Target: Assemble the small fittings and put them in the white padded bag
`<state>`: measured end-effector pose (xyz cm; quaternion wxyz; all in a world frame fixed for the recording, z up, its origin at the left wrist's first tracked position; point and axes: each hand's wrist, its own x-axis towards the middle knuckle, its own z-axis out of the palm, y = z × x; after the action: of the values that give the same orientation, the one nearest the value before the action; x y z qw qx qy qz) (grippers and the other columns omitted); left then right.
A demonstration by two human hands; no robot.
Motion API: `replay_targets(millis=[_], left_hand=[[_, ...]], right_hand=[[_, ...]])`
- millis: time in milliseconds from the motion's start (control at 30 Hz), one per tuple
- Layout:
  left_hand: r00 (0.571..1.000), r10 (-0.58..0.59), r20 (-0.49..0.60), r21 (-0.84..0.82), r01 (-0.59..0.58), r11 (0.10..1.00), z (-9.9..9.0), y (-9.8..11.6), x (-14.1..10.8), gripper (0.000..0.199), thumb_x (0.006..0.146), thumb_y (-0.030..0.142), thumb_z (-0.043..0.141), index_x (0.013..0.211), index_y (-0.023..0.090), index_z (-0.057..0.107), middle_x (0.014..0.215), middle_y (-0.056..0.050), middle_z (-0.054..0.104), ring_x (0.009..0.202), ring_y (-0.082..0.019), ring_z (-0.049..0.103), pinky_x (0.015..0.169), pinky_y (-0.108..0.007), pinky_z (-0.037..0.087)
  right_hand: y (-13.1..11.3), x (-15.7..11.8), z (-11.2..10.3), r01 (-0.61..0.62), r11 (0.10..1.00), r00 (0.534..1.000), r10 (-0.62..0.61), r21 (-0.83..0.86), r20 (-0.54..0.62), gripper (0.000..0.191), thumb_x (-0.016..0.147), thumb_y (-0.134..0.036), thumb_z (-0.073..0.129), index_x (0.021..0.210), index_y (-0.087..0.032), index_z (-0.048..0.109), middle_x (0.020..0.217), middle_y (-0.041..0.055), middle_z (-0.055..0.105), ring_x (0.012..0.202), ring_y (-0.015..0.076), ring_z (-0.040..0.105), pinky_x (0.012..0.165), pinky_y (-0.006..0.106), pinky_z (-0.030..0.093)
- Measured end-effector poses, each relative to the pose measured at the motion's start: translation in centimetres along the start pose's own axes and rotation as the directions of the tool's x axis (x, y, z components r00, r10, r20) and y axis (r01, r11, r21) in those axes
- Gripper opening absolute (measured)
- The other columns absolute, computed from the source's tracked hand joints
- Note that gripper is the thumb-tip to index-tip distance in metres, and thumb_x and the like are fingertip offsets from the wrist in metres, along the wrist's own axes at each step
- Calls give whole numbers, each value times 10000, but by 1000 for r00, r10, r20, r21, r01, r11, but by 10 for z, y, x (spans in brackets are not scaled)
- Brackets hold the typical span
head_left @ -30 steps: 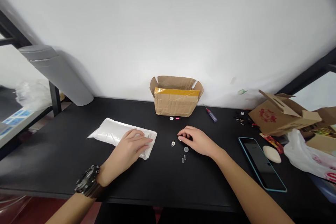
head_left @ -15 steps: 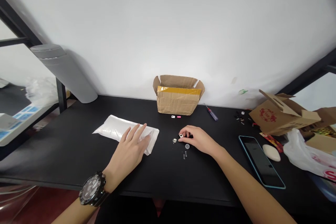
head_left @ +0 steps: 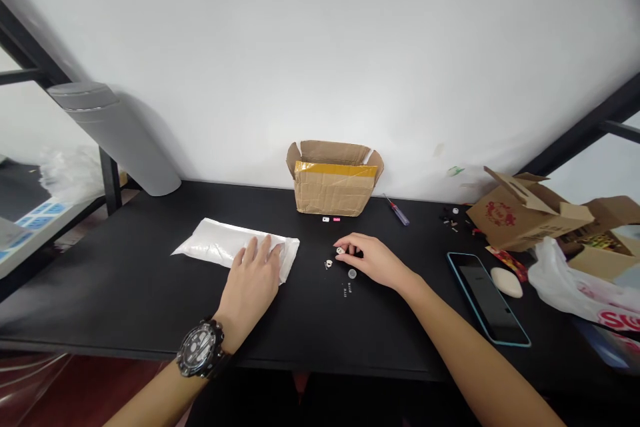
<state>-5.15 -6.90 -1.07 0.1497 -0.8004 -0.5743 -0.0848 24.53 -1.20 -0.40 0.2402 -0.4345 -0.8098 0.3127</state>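
My left hand (head_left: 254,278) lies flat with spread fingers on the right part of a white plastic mailer bag (head_left: 213,241). Between thumb and fingertips, my right hand (head_left: 373,257) pinches a small white part (head_left: 340,251) with a dark spot, just above the table. Close by on the table is a small white ring-shaped piece (head_left: 329,263) with tiny bits beside it. A little round grey disc (head_left: 352,274) sits below my right fingers, and two short rows of tiny screw-like pieces (head_left: 347,289) lie nearer to me.
An open cardboard box (head_left: 334,190) stands by the wall, with a small white piece (head_left: 325,219) and a pink piece (head_left: 337,219) before it. To the right are a screwdriver (head_left: 399,212), phone (head_left: 487,300), white rounded object (head_left: 507,282), another carton (head_left: 520,217) and plastic bag (head_left: 560,287).
My right hand has tilted the small white part and raised it slightly. My left hand has shifted a little on the mailer bag. The whole view has moved slightly.
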Motion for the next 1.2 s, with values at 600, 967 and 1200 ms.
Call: replay_targets(millis=[600,967,1200], left_hand=[[1000,-3,-11,7,3,1000,-6,3,18,324,927,59,474,1127,203,683,1172,-120,694,981,-337,620,724,-449,519],[991,124,-43,-617,-124,777,-18,38,53,197,995,296,588,1096,266,755,1094,-41,739,1009,-244,660,943,-424,499],[941,246,231,-964,186,191,1,44,119,301,913,432,698,1083,202,789,1001,-49,799,922,-221,738,873,-323,561]], right_hand=[[7,1,1,-7,1000,1000,7,8,3,218,976,-397,646,1155,-291,714,999,11,700,848,170,634,813,319,507],[18,9,-2,-1,997,985,15,78,-169,188,956,-413,674,1018,-254,752,1015,28,699,829,170,617,792,320,506],[13,12,-1,19,997,961,4,81,-278,220,955,-456,674,985,-250,742,991,39,679,823,182,601,776,329,509]])
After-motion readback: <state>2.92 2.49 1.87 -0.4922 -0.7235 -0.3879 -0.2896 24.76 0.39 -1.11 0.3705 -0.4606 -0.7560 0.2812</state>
